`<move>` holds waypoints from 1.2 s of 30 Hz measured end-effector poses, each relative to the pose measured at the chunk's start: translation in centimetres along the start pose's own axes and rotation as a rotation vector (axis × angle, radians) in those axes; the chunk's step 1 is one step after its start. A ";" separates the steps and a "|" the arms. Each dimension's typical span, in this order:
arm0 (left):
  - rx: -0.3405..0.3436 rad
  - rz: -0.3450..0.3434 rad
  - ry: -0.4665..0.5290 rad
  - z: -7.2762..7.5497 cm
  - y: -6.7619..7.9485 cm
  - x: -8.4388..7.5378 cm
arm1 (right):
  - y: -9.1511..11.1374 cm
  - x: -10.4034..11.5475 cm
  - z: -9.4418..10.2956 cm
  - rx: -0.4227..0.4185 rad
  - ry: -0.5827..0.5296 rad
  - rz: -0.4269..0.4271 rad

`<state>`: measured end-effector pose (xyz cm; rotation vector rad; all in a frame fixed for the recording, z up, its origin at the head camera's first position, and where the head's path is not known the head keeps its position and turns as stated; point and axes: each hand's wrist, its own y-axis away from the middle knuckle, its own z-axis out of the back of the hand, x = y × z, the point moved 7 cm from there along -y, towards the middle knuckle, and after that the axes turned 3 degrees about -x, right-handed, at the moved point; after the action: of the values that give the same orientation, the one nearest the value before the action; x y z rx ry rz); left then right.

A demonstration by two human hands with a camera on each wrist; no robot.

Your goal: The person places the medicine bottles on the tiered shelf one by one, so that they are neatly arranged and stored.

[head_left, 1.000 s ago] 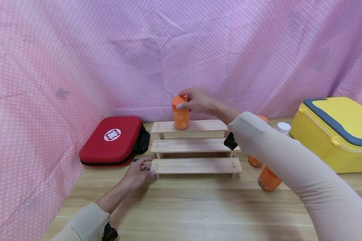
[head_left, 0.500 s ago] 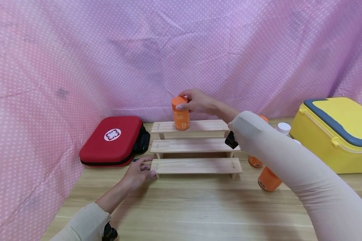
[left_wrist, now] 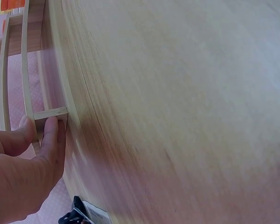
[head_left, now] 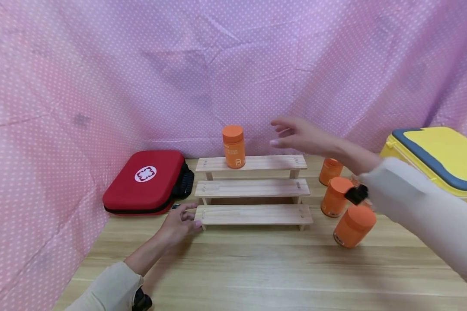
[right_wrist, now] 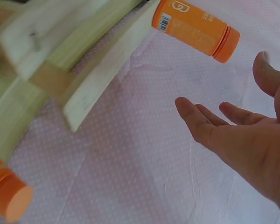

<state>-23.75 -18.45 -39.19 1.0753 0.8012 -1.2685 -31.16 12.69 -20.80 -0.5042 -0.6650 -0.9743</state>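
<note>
An orange bottle (head_left: 234,149) with an orange cap stands upright on the top tier of a three-step wooden display rack (head_left: 253,214), left of its middle. My right hand (head_left: 305,136) is in the air to the right of that bottle, fingers apart and holding nothing. In the right wrist view a gap shows between the fingertips (right_wrist: 186,106) and the bottle (right_wrist: 196,28). My left hand (head_left: 177,224) holds the left end of the lowest tier. The left wrist view has the thumb (left_wrist: 19,137) at the board and the fingers against its leg (left_wrist: 51,113).
Right of the rack stand several orange bottles (head_left: 354,226), some partly hidden by the right sleeve (head_left: 416,203). A yellow box (head_left: 451,155) with a grey-trimmed lid is behind them. A red first-aid case (head_left: 145,183) lies left, before a pink dotted curtain (head_left: 218,73).
My right hand has let go of the orange bottle on the top tier and moved right, away from it. The bottle stays standing there. My left hand has not moved.
</note>
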 end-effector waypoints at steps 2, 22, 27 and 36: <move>0.002 0.000 0.002 0.0 0.0 0.0 | 2.0 -0.6 0.6 -0.031 0.016 0.004; -0.007 0.019 -0.030 -0.1 0.0 0.2 | 18.1 -9.1 1.5 -0.332 0.159 0.080; -0.008 0.017 -0.017 -0.1 -0.1 0.1 | 19.3 -10.4 0.8 -0.320 0.182 0.015; -0.012 0.021 -0.047 0.0 -0.2 0.1 | 19.9 -12.4 -0.8 -0.248 0.181 -0.027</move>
<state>-23.92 -18.49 -39.35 1.0375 0.7592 -1.2654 -18.42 28.82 -32.07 -0.6177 -0.3913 -1.1207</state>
